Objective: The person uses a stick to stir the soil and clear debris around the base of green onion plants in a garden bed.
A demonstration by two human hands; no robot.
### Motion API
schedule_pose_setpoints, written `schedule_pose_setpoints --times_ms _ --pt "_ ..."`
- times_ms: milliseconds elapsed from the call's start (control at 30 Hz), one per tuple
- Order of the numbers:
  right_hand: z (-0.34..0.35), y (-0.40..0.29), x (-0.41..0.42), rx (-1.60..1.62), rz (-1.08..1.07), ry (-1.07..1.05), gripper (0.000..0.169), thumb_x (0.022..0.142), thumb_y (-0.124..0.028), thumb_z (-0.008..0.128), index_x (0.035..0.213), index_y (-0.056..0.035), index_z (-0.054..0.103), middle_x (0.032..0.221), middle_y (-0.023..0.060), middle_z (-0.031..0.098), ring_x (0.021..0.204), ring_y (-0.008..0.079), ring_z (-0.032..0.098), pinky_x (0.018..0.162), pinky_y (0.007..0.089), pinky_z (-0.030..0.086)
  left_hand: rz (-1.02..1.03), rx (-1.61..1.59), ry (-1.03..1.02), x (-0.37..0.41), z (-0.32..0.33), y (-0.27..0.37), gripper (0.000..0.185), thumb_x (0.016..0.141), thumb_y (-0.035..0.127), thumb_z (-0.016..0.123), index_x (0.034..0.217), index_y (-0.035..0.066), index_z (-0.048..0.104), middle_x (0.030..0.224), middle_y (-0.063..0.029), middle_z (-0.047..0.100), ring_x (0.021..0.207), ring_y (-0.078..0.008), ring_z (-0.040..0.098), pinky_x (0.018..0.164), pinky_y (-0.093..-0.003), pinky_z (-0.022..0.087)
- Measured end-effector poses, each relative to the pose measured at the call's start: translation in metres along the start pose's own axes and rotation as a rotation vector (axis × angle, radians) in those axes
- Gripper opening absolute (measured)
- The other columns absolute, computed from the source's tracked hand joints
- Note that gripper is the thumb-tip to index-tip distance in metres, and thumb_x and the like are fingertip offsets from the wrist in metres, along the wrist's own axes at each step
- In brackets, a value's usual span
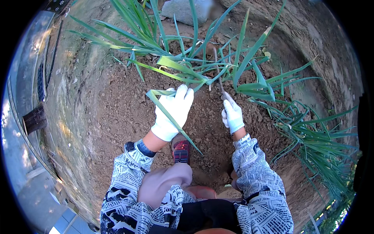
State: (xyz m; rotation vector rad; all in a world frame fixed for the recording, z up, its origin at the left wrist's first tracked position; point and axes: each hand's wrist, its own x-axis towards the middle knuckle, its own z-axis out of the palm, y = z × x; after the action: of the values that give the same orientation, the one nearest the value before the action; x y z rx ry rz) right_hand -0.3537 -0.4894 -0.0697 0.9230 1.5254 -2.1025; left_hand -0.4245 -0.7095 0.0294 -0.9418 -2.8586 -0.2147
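Note:
My left hand (173,109), in a white glove, grips a green onion leaf (200,84) in front of me. A folded length of leaf (172,120) hangs back over that hand and past its wrist. My right hand (233,112), also gloved in white, is closed around the lower end of a thin-shafted hand tool (218,71). The tool's far end lies among the onion leaves, and its head is blurred and partly hidden, so its kind is unclear. Upright green onion plants (137,29) grow just beyond both hands.
Loose brown soil (122,96) lies around the plants. A large grey stone (187,11) sits behind them. More green onions (318,146) lean over at the right. My shoe (180,149) is below my left hand. A concrete strip (23,140) and a brown pipe (35,120) are at the far left.

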Motion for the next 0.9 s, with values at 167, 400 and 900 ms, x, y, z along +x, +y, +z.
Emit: schedule_pose_setpoints --times_ms 167,400,900 --pt "-0.002 -0.003 0.022 -0.101 -0.012 -0.028 0.046 0.098 -0.023 0.053 0.142 -0.0104 0.045 0.064 -0.0063 0.046 0.041 0.0045 0.035 0.037 0.0216 0.027 0.010 0.015 0.010 0.003 -0.001 0.001 0.031 0.073 0.009 0.064 0.103 0.008 0.064 0.101 -0.0086 0.061 0.079 -0.0257 0.064 0.063 -0.0354 0.054" --pt "-0.009 -0.008 0.053 -0.287 -0.007 -0.042 0.047 0.098 -0.026 0.050 0.142 -0.0117 0.044 0.062 -0.0041 0.046 0.041 0.0075 0.039 0.037 0.0249 0.030 -0.007 0.010 -0.007 0.007 -0.002 0.000 0.032 0.073 0.009 0.064 0.105 0.008 0.064 0.102 -0.0086 0.061 0.079 -0.0260 0.064 0.064 -0.0355 0.054" --pt "0.019 0.010 0.112 -0.884 -0.223 0.187 0.044 0.096 -0.035 0.048 0.132 -0.0101 0.053 0.122 0.0209 0.060 0.114 0.0392 0.055 0.096 0.0411 0.043 -0.008 0.000 -0.022 0.005 -0.005 -0.002 0.034 0.073 0.007 0.062 0.107 0.008 0.064 0.103 -0.0088 0.061 0.081 -0.0260 0.065 0.064 -0.0352 0.054"
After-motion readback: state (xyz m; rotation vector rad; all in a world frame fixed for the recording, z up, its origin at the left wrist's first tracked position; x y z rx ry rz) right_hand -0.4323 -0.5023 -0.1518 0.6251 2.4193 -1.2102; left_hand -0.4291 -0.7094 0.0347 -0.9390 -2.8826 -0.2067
